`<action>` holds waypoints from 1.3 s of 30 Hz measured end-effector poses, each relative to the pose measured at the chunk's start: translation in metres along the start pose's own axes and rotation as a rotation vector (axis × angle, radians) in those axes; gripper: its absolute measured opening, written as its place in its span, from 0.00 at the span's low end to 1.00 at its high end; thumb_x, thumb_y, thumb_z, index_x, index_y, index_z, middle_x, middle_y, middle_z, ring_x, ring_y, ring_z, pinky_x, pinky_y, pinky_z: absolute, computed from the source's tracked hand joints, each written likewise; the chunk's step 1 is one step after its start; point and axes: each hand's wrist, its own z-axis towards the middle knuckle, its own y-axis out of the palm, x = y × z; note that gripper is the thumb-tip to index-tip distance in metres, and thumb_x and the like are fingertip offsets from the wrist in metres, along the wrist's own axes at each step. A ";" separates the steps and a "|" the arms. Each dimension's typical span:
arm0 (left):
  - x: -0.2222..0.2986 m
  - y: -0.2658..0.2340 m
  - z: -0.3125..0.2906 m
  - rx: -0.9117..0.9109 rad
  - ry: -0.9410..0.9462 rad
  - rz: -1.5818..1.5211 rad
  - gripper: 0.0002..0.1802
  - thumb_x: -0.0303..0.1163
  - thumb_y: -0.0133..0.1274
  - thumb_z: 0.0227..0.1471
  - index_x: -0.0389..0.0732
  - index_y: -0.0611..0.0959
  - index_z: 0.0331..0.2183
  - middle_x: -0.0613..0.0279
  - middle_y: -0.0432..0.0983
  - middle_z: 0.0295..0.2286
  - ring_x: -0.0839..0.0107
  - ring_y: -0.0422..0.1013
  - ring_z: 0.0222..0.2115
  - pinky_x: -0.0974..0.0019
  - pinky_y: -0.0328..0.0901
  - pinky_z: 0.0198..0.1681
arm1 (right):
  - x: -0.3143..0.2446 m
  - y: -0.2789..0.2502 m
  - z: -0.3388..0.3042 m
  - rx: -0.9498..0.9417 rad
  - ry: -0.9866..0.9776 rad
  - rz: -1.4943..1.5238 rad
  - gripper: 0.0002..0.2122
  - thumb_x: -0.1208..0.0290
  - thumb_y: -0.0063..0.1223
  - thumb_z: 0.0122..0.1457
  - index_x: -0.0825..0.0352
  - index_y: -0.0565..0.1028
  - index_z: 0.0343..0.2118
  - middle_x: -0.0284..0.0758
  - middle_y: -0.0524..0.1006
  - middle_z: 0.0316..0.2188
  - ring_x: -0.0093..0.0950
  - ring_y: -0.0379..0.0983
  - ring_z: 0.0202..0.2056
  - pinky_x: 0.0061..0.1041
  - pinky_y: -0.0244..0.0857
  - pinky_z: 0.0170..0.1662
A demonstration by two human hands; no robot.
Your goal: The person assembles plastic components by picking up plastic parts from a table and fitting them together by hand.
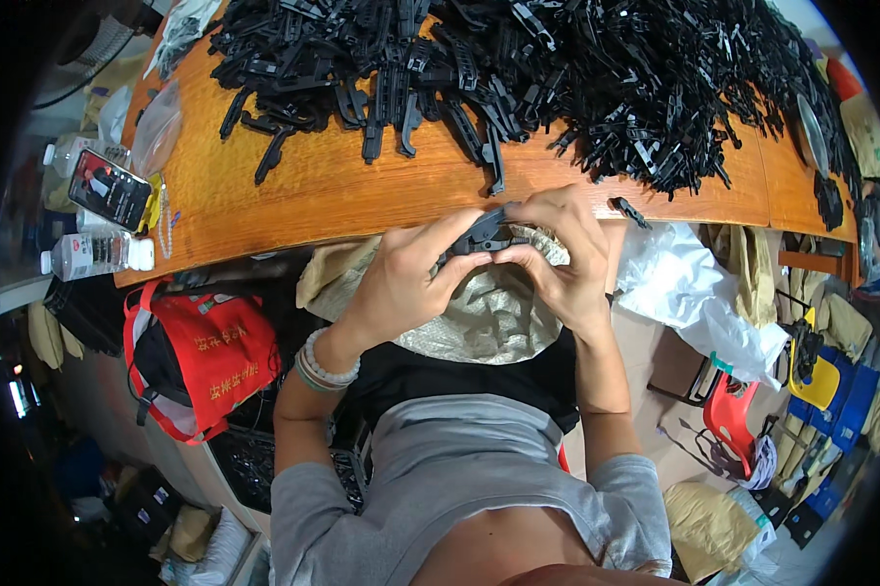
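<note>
Between my two hands, just off the table's front edge, is a small black plastic part (483, 234). My left hand (422, 256) pinches its left end between thumb and fingers. Thumb and fingers of my right hand (563, 252) close on its right end; the fingers hide some of its outline. Below the hands a pale woven sack (484, 317) lies over my lap. Beyond them, a large heap of similar black plastic parts (401, 73) covers the far side of the wooden table (293, 200). One smaller black piece (630, 212) lies alone near the edge, right of my right hand.
At the table's left end are a phone (110, 188) with its screen lit, a plastic bottle (93, 256) and a clear plastic bag (157, 127). A red bag (220, 356) hangs below on the left. White plastic sheeting (689, 283) and a red stool (731, 420) are at the right.
</note>
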 end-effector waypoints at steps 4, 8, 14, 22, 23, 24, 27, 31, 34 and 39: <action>0.005 -0.002 0.004 -0.042 0.090 0.100 0.19 0.23 0.60 0.42 0.29 0.77 0.39 0.47 0.76 0.26 0.59 0.76 0.25 0.66 0.66 0.27 | -0.001 -0.003 0.000 -0.037 0.018 -0.092 0.14 0.75 0.62 0.41 0.70 0.75 0.33 0.39 0.74 0.28 0.36 0.71 0.31 0.29 0.63 0.35; 0.002 0.000 0.002 -0.081 0.050 0.030 0.18 0.23 0.59 0.43 0.29 0.77 0.39 0.47 0.76 0.26 0.60 0.76 0.25 0.66 0.66 0.26 | 0.004 0.000 -0.007 -0.054 0.054 -0.076 0.13 0.76 0.62 0.41 0.70 0.74 0.32 0.39 0.73 0.27 0.36 0.70 0.30 0.30 0.63 0.34; -0.002 0.004 0.004 -0.069 0.044 -0.028 0.15 0.24 0.56 0.45 0.34 0.77 0.39 0.51 0.76 0.28 0.57 0.75 0.26 0.64 0.67 0.28 | 0.007 -0.001 -0.012 -0.048 0.073 -0.070 0.12 0.77 0.62 0.41 0.70 0.75 0.32 0.38 0.74 0.26 0.35 0.70 0.28 0.29 0.63 0.32; -0.027 -0.012 -0.010 -0.376 0.009 0.125 0.11 0.32 0.59 0.45 0.35 0.80 0.30 0.53 0.76 0.28 0.58 0.73 0.25 0.64 0.66 0.29 | 0.027 -0.039 -0.039 0.217 0.160 -0.394 0.13 0.80 0.63 0.41 0.67 0.77 0.33 0.38 0.73 0.30 0.33 0.69 0.34 0.27 0.63 0.35; -0.026 -0.009 -0.007 -0.262 0.080 0.151 0.09 0.31 0.59 0.45 0.35 0.81 0.28 0.54 0.75 0.25 0.59 0.73 0.25 0.63 0.65 0.27 | 0.029 -0.047 -0.039 0.295 0.291 -0.533 0.12 0.84 0.60 0.42 0.67 0.77 0.32 0.37 0.72 0.32 0.32 0.68 0.33 0.28 0.63 0.35; -0.026 -0.009 0.000 -0.263 0.082 0.152 0.09 0.31 0.59 0.45 0.35 0.81 0.28 0.54 0.75 0.25 0.59 0.73 0.25 0.63 0.65 0.27 | 0.035 -0.052 -0.036 0.338 0.261 -0.689 0.11 0.84 0.58 0.43 0.66 0.77 0.32 0.36 0.72 0.32 0.34 0.68 0.33 0.29 0.61 0.38; -0.033 -0.004 0.029 -0.099 0.012 0.229 0.07 0.28 0.56 0.47 0.34 0.80 0.30 0.56 0.72 0.24 0.60 0.72 0.24 0.63 0.65 0.26 | 0.041 -0.059 -0.036 0.262 0.253 -0.930 0.11 0.84 0.56 0.45 0.66 0.76 0.33 0.36 0.72 0.32 0.36 0.68 0.35 0.30 0.60 0.40; -0.062 0.005 0.061 0.113 0.189 0.561 0.10 0.18 0.52 0.46 0.34 0.78 0.34 0.56 0.70 0.27 0.62 0.71 0.23 0.63 0.66 0.25 | 0.044 -0.044 -0.036 0.266 0.218 -0.821 0.11 0.84 0.56 0.46 0.66 0.76 0.34 0.35 0.73 0.32 0.36 0.68 0.37 0.30 0.59 0.42; -0.069 0.004 0.059 0.081 0.292 0.730 0.13 0.16 0.52 0.43 0.33 0.78 0.35 0.57 0.69 0.28 0.62 0.71 0.23 0.63 0.67 0.24 | 0.038 -0.031 -0.036 0.277 0.200 -0.624 0.10 0.84 0.55 0.48 0.69 0.75 0.35 0.37 0.76 0.32 0.33 0.71 0.34 0.28 0.62 0.38; -0.068 0.004 0.044 0.239 0.410 0.643 0.12 0.15 0.54 0.41 0.32 0.78 0.33 0.54 0.71 0.32 0.62 0.72 0.26 0.67 0.67 0.27 | 0.029 -0.009 -0.024 0.268 0.317 -0.061 0.09 0.84 0.53 0.51 0.72 0.76 0.37 0.38 0.77 0.30 0.26 0.72 0.30 0.20 0.64 0.35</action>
